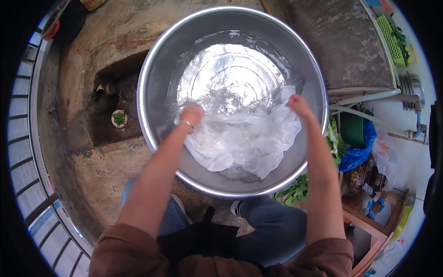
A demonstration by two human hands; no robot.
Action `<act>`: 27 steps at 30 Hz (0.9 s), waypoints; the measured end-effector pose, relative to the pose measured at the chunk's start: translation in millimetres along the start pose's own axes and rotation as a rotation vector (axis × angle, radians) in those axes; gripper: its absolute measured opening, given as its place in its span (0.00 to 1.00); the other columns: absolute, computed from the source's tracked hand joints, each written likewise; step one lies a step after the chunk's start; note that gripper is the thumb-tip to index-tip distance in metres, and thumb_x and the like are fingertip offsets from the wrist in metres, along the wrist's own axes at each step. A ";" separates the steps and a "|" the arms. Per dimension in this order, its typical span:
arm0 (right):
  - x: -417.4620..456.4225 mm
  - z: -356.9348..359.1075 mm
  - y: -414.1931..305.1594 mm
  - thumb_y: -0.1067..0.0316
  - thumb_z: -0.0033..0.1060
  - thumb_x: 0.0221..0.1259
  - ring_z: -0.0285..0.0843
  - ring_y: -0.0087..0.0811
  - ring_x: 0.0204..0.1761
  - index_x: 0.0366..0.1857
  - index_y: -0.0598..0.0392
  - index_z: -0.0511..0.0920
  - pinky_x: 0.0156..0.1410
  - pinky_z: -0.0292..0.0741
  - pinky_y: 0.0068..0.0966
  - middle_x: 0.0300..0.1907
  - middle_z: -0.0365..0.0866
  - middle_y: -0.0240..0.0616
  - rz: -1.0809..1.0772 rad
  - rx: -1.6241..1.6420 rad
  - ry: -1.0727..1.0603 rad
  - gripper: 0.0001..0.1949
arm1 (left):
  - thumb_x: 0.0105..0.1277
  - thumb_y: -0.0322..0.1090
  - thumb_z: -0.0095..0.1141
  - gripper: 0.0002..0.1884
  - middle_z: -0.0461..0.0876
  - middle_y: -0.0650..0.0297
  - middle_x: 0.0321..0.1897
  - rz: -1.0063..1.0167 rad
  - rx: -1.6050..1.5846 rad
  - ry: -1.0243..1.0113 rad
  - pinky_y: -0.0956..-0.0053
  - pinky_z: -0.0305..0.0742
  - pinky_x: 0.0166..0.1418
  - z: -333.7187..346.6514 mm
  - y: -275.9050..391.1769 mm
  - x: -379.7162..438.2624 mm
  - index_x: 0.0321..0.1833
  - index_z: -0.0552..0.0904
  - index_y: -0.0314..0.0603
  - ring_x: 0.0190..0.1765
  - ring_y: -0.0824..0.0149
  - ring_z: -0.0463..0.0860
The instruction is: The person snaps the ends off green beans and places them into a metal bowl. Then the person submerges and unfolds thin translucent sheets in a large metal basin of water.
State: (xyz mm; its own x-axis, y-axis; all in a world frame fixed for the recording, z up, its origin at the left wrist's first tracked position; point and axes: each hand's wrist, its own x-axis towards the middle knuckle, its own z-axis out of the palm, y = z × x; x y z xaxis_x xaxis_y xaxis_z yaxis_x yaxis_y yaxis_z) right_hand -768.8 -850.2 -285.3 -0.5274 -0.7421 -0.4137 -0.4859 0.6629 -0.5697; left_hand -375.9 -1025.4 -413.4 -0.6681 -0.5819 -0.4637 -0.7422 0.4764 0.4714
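A large round metal basin (161, 79) stands before me with clear water (232, 69) in it. White thin fabric (242, 135) lies spread and bunched in the near half of the water, its folds partly soaked. My left hand (192, 116), blurred and with a band at the wrist, grips the fabric's left end at the water's surface. At the right end, my right hand (299, 105) pinches a corner that is lifted above the water near the basin's right wall. The left fingers are partly hidden.
Left of the basin is a sunken concrete drain pit (117, 93) with leaf scraps on its drain cover (119, 118). Pale hoses (368, 97), leafy greens (297, 188), a green bucket (353, 128) and a wooden frame (367, 221) are on the right. Metal railings (24, 138) line the far left.
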 end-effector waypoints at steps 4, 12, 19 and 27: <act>-7.0 -65.6 -63.3 0.67 0.65 0.46 0.70 0.23 0.28 0.27 0.54 0.74 0.34 0.69 0.22 0.26 0.74 0.26 0.037 0.102 -0.223 0.09 | 0.59 0.33 0.59 0.16 0.82 0.61 0.42 -0.062 -1.295 -0.047 0.73 0.74 0.54 -119.4 23.8 13.7 0.50 0.78 0.36 0.47 0.67 0.80; -11.0 162.9 -25.2 0.48 0.67 0.47 0.65 0.36 0.61 0.60 0.50 0.67 0.65 0.61 0.32 0.58 0.69 0.41 -0.501 -0.380 -0.391 0.35 | 0.55 0.39 0.63 0.32 0.75 0.57 0.55 -0.247 -0.987 0.453 0.73 0.64 0.61 -34.3 -16.9 8.1 0.63 0.68 0.40 0.57 0.63 0.73; 86.7 44.1 55.8 0.67 0.56 0.55 0.76 0.23 0.31 0.45 0.58 0.76 0.37 0.75 0.22 0.35 0.79 0.33 0.065 0.487 -0.084 0.14 | 0.56 0.29 0.59 0.28 0.75 0.57 0.50 -0.225 -1.211 -0.069 0.68 0.68 0.60 -50.5 0.7 -3.8 0.62 0.68 0.41 0.55 0.64 0.74; 51.2 153.0 5.4 0.65 0.65 0.46 0.64 0.45 0.60 0.55 0.52 0.71 0.64 0.62 0.39 0.57 0.70 0.47 -0.443 -0.284 0.331 0.27 | 0.60 0.37 0.56 0.23 0.77 0.56 0.51 -0.474 -0.921 0.629 0.73 0.66 0.61 17.7 45.6 21.5 0.59 0.72 0.45 0.55 0.63 0.74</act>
State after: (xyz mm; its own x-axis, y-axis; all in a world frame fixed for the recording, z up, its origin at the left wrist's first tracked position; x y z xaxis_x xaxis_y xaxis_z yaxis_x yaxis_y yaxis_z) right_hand -691.8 -899.9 -418.2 -0.3991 -0.9128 0.0864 -0.8504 0.3333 -0.4071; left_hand -425.1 -1004.6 -415.2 -0.0080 -0.9122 -0.4097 -0.4192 -0.3689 0.8295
